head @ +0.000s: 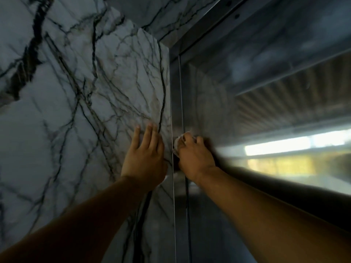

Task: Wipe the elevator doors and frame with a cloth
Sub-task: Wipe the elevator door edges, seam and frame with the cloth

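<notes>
While the right hand clutched the cloth against the steel frame, the left hand lay flat just beside it on marble wall; bunched so small, the cloth risked slipping out.

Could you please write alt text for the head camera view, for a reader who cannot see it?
The right hand presses a crumpled white cloth against the steel elevator frame, seen from below. The left hand rests with straight fingers on the veined marble wall beside it.
</notes>
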Action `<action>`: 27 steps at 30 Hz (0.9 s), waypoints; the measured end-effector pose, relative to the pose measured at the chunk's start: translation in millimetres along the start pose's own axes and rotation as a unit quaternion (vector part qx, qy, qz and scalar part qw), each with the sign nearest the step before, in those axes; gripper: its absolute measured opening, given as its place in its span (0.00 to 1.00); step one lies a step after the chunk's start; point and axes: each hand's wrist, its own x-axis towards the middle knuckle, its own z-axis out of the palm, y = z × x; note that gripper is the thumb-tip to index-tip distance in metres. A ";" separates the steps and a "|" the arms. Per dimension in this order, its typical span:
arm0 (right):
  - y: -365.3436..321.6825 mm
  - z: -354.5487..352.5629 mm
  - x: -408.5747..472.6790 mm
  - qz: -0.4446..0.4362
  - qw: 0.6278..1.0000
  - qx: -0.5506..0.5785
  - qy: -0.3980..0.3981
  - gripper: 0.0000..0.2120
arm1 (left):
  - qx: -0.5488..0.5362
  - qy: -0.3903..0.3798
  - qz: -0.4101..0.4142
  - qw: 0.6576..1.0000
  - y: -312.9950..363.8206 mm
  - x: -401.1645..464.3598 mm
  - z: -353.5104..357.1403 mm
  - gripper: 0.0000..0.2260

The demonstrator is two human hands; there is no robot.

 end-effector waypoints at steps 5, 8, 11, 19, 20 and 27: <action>-6.4 5.7 -23.4 0.015 1.000 0.023 -0.014 0.24 | -0.030 -0.007 -0.016 0.999 9.3 -6.7 1.1 0.36; -8.6 13.0 -36.3 0.016 0.999 0.027 -0.020 0.26 | -0.047 -0.025 -0.024 0.998 23.9 -17.9 1.3 0.38; -12.4 23.8 -51.1 0.019 0.999 0.029 -0.023 0.28 | -0.071 -0.045 -0.024 0.996 39.2 -33.2 0.5 0.47; -25.5 50.5 -107.4 0.025 0.998 0.054 -0.030 0.26 | -0.095 -0.042 -0.001 0.995 64.7 -66.1 12.1 0.38; -26.5 53.3 -113.7 0.021 0.998 0.056 -0.027 0.26 | -0.095 -0.046 0.008 0.994 67.0 -73.0 12.5 0.39; -35.0 77.1 -161.4 0.010 0.997 0.068 -0.040 0.27 | -0.058 -0.076 0.011 0.995 88.5 -128.1 16.5 0.33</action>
